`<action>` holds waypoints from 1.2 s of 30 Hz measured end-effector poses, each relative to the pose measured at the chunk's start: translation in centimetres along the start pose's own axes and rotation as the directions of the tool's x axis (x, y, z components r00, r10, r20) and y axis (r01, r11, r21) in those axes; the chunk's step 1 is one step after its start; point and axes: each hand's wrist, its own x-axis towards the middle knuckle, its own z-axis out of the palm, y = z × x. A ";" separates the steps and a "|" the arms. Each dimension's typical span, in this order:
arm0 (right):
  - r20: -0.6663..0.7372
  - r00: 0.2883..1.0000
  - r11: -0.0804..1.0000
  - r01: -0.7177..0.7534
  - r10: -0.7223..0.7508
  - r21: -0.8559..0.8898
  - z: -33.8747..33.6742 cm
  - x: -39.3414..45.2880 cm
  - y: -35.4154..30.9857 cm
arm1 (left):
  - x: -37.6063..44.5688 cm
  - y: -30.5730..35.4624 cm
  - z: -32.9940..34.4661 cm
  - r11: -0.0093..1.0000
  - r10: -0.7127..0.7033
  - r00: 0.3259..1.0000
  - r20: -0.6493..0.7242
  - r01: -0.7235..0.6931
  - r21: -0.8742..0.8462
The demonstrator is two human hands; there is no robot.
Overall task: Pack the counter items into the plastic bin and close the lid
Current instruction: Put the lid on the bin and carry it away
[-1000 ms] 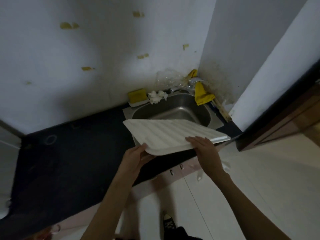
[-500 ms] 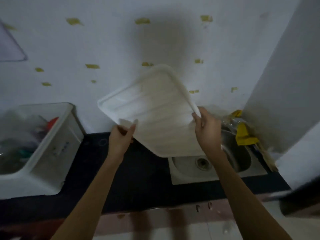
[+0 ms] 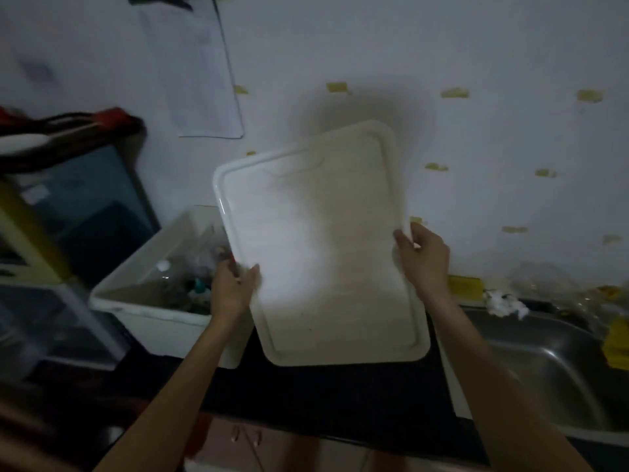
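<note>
1. The white rectangular plastic lid (image 3: 323,247) is held in the air, tilted nearly upright, long axis running up and down, flat face toward the camera.
2. The left hand (image 3: 233,289) grips its left edge; the right hand (image 3: 423,257) grips its right edge.
3. The open white plastic bin (image 3: 149,301) stands on the dark tabletop (image 3: 340,393) near its left end, partly behind the lid.

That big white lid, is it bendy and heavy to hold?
Probably stiff: the lid stays flat though the left hand and right hand grip only its side edges. Likely light, being thin plastic. Its smooth surface may be slightly slippery.
</note>
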 end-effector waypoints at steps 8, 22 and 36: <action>0.132 0.967 0.963 -0.235 0.219 0.130 10.5 -1.7 -5.4 | 6.0 -2.9 -11.2 0.992 0.050 0.999 0.020 -0.052 0.113; 0.380 0.894 0.971 -0.235 0.237 -0.052 26.9 -0.1 -5.5 | 18.7 -8.1 -18.2 0.962 -0.002 0.996 -0.084 0.025 0.271; 0.470 0.857 0.913 -0.001 0.211 -0.408 37.2 -0.1 -3.7 | 30.5 -15.6 -18.8 0.776 -0.004 0.994 0.110 -0.067 0.627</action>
